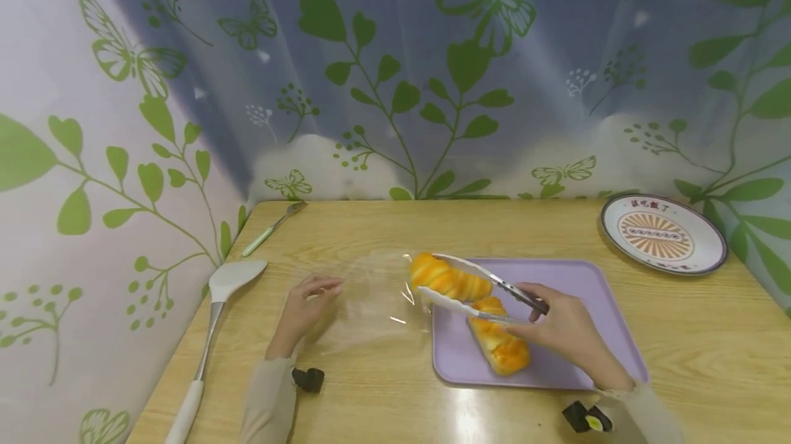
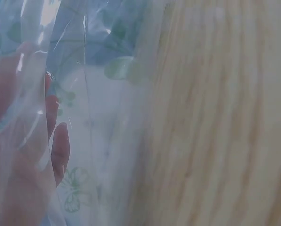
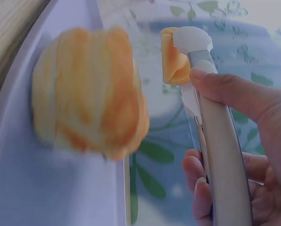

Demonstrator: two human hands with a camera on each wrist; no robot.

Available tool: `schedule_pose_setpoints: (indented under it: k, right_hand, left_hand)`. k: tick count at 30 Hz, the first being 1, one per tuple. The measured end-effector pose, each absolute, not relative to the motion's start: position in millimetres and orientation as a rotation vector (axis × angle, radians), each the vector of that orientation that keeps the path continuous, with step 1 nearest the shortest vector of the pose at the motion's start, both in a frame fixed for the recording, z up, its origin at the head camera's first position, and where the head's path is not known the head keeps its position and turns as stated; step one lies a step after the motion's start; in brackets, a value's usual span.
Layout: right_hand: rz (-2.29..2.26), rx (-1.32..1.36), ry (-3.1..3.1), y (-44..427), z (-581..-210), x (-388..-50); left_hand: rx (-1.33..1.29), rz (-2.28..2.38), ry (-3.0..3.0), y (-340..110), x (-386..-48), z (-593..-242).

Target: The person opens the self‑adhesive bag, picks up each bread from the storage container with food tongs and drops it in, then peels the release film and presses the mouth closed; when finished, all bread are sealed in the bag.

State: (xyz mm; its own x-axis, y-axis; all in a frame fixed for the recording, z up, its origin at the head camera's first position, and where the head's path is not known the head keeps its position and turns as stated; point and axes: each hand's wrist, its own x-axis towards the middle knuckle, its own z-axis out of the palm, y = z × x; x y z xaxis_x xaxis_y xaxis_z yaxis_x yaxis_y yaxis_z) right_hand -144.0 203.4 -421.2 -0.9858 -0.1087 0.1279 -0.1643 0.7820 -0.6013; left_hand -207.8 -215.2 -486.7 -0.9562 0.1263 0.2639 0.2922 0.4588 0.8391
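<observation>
My right hand (image 1: pixel 565 327) grips a pair of tongs (image 1: pixel 516 291) with pale tips and metal arms. Between the tips is a golden bread roll (image 1: pixel 448 278), over the tray's left edge and by a clear plastic bag (image 1: pixel 377 313). A second bread roll (image 1: pixel 499 344) lies on the purple tray (image 1: pixel 593 286); it looms large in the right wrist view. My left hand (image 1: pixel 309 307) is at the bag's left side, fingers and thumb drawn together on the film. In the left wrist view, shiny film (image 2: pixel 98 117) partly covers the hand, so its fingertips are unclear.
A white oval plate (image 1: pixel 698 248) with a printed pattern stands at the back right. A long white-headed spatula (image 1: pixel 213 320) lies along the left edge, and a green-handled fork (image 1: pixel 272 230) lies behind it. A patterned curtain (image 1: pixel 395 121) borders the wooden table's back.
</observation>
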Motion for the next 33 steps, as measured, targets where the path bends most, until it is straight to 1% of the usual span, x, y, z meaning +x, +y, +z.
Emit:
schedule_pose_setpoints:
  k: [11, 16, 18, 23, 33]
  right_hand:
    - [0.82, 0.453, -2.932, 160, -420, -162]
    - [0.795, 0.555, -2.943, 141, -420, -170]
    - [0.757, 0.594, -2.928, 132, -421, -174]
    - [0.708, 0.662, -2.92, 115, -424, -180]
    - [0.741, 0.641, -2.998, 116, -422, -186]
  left_hand:
    - [-0.364, -1.509, -2.545, -211, -208, -481]
    - [-0.381, -1.504, -2.56, -203, -196, -456]
    - [-0.387, -1.511, -2.551, -203, -196, -458]
    - [-0.369, -1.531, -2.526, -211, -207, -482]
    - [-0.37, -1.486, -2.498, -209, -206, -484]
